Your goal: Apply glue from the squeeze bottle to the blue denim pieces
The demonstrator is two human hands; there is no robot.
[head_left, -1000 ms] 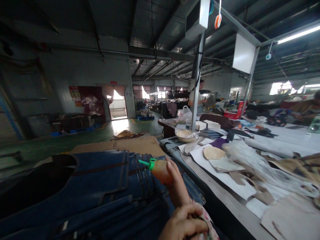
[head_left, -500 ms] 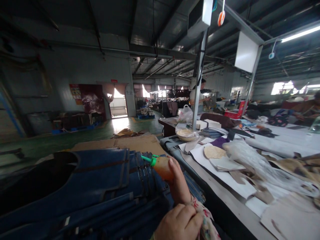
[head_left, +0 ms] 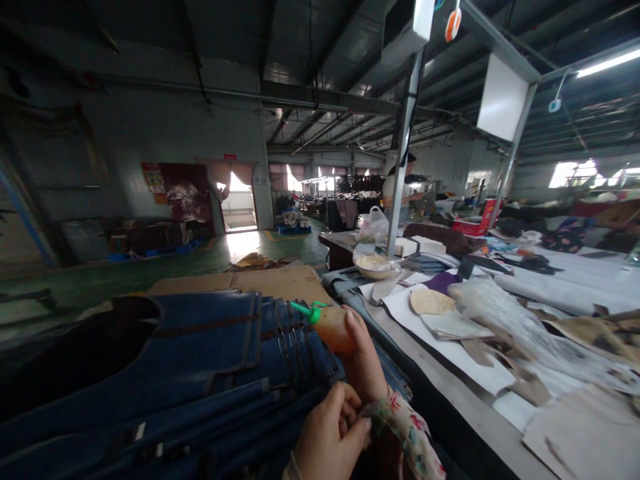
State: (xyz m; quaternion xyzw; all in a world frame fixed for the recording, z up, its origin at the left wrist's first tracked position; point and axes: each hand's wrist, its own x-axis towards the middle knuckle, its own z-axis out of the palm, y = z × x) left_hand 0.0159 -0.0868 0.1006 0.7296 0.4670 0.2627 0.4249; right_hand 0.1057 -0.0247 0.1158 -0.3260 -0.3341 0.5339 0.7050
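My right hand (head_left: 365, 363) grips an amber plastic squeeze bottle (head_left: 335, 331) with a green nozzle, which points left over a stack of dark blue cut panels (head_left: 200, 347), possibly denim. My left hand (head_left: 333, 433) pinches the floral sleeve (head_left: 405, 433) at my right wrist, close to the lower edge of the stack. Neither hand touches the panels as far as I can tell. The bottle's contents are hard to make out.
Flattened cardboard (head_left: 270, 283) lies behind the stack. To the right, a long worktable (head_left: 465, 393) holds white paper sheets, cut pieces, a bowl (head_left: 375, 265) and a plastic bag (head_left: 374, 225). A metal post (head_left: 403, 153) rises beyond. Co-workers (head_left: 397, 190) stand or sit farther back.
My left hand has moved left and up to the floral sleeve at my right wrist. The bottle stays in my right hand, and the whole view has shifted slightly as my head turned.
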